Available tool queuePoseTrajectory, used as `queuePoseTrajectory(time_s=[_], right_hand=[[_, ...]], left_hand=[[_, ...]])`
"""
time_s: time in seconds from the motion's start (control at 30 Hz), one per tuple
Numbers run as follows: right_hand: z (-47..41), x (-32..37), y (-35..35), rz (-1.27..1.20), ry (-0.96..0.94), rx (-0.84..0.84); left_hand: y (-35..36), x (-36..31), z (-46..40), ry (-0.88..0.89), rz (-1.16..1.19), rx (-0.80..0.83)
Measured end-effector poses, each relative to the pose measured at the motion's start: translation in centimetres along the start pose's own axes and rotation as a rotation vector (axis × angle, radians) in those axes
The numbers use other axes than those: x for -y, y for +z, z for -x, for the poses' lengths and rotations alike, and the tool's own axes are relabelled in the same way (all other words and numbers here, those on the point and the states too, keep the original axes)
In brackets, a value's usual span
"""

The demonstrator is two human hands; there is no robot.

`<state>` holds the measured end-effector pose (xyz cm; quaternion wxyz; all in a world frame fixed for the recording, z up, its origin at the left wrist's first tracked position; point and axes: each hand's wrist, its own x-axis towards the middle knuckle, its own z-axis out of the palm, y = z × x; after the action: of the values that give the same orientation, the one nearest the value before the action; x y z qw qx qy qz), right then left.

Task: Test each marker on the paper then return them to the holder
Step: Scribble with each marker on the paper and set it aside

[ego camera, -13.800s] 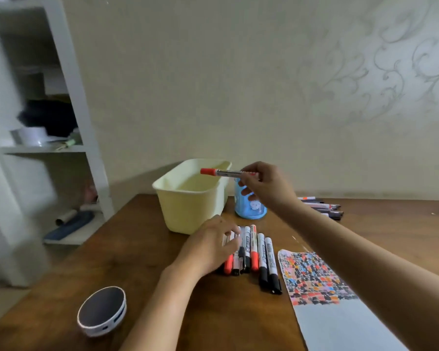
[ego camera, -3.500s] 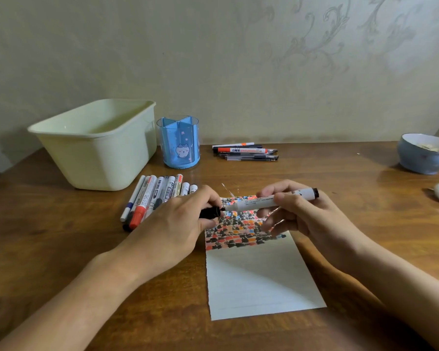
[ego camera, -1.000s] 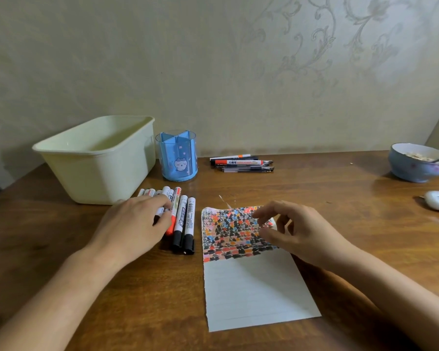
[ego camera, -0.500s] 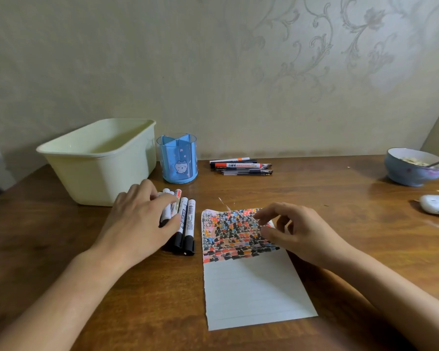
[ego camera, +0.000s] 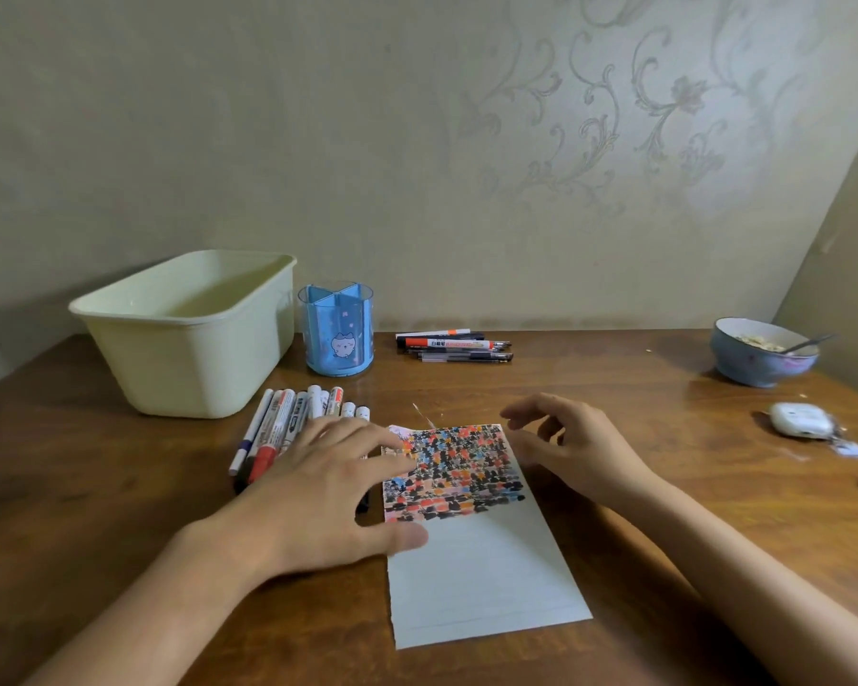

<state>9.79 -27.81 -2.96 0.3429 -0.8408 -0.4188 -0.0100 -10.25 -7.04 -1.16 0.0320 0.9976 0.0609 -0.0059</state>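
A row of several markers (ego camera: 288,428) lies on the wooden table, left of a sheet of paper (ego camera: 476,576) whose upper half is filled with black, red and orange marks. My left hand (ego camera: 328,487) lies flat over the near ends of the markers, fingers spread and reaching onto the paper's left edge. To the right of the paper's top hovers my right hand (ego camera: 565,443), loosely curled and holding nothing. The blue pen holder (ego camera: 337,330) stands behind the markers.
A cream plastic tub (ego camera: 189,334) sits at the back left. A second small pile of pens (ego camera: 454,345) lies by the wall. At the far right are a blue bowl with a spoon (ego camera: 764,351) and a small white case (ego camera: 801,419).
My left hand has slid right across the markers, uncovering their far ends, and its fingers now reach the paper's edge. My right hand has lifted a little and drifted right.
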Motion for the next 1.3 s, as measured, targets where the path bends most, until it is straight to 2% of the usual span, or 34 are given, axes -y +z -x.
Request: queuePoseTrajectory(time_s=[0.17, 0.43, 0.53, 0.8, 0.97, 1.3], right_hand=[[-1.3, -0.8, 0.3, 0.082, 0.056, -0.020], [-6.6, -2.7, 1.4, 0.432, 0.059, 0.078], [-8.8, -3.6, 2.6, 0.529, 0.066, 0.056], [-11.8, -4.1, 4.3, 0.557, 0.049, 0.031], [-11.8, -4.7, 4.4, 0.568, 0.009, -0.101], [-11.4, -4.4, 4.2, 0.540, -0.083, -0.133]], left_hand=[[0.1, 0.0, 0.1, -0.015, -0.014, 0.119], [0.2, 0.3, -0.1, -0.015, 0.004, 0.138], [0.2, 0.4, -0.1, -0.016, 0.019, 0.142], [0.4, 0.9, -0.3, -0.010, 0.064, 0.148], [0.5, 0.8, -0.3, -0.005, 0.052, 0.150], [0.4, 0.8, -0.3, -0.012, 0.062, 0.166]])
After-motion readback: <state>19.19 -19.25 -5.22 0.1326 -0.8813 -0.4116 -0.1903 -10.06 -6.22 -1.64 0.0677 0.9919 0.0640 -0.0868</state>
